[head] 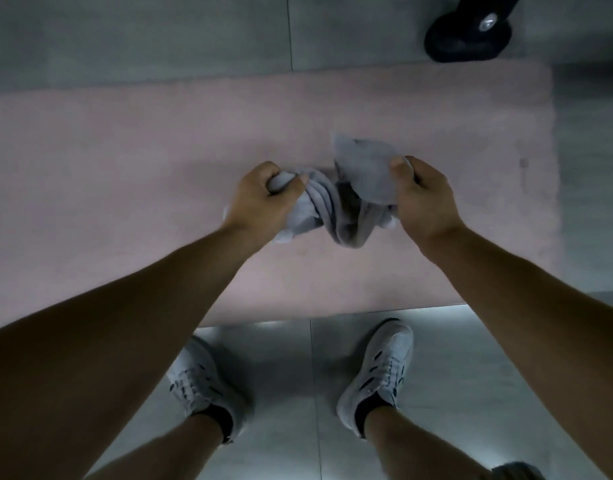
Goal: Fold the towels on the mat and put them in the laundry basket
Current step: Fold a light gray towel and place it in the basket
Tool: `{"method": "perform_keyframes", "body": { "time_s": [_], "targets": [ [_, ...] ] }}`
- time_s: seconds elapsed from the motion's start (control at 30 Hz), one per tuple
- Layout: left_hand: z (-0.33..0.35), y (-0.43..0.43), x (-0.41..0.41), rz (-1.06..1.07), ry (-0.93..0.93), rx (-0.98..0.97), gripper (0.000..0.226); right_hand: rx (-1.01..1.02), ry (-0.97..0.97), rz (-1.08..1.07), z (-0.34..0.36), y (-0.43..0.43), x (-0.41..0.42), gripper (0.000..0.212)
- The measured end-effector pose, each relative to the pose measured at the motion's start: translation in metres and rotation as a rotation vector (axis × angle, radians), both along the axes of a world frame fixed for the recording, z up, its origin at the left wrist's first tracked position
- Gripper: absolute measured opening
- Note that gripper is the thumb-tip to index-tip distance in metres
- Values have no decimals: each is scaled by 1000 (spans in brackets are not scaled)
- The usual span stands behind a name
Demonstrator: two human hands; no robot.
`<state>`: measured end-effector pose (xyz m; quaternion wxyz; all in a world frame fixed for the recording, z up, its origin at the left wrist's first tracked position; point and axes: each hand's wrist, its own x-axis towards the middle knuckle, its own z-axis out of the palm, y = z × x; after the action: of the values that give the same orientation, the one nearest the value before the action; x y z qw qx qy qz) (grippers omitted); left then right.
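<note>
Pink mat (159,168): 1 grey towel (333,206), 2 hands gripping.

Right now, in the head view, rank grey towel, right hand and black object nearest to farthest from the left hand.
1. Grey towel: gripped by the left hand.
2. Right hand: across the towel, gripping its other end.
3. Black object: past the far edge of the mat, rightward.
</note>
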<state>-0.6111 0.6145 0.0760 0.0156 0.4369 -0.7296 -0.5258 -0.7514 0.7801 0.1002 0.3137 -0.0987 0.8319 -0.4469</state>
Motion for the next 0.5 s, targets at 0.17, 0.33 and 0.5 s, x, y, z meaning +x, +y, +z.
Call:
{"method": "perform_keyframes", "body": {
  "time_s": [0.17,0.33,0.5],
  "targets": [
    [-73,-20,-11,-526,-505,-67,38,-7,-52,36,-71,4,-23,27],
    [-126,-54,-45,-523,-379,100,34,-33,32,241,-122,-14,-43,30],
    [-174,-62,-75,-106,171,668,38,-162,191,404,-148,-35,-56,36]
  ]
}}
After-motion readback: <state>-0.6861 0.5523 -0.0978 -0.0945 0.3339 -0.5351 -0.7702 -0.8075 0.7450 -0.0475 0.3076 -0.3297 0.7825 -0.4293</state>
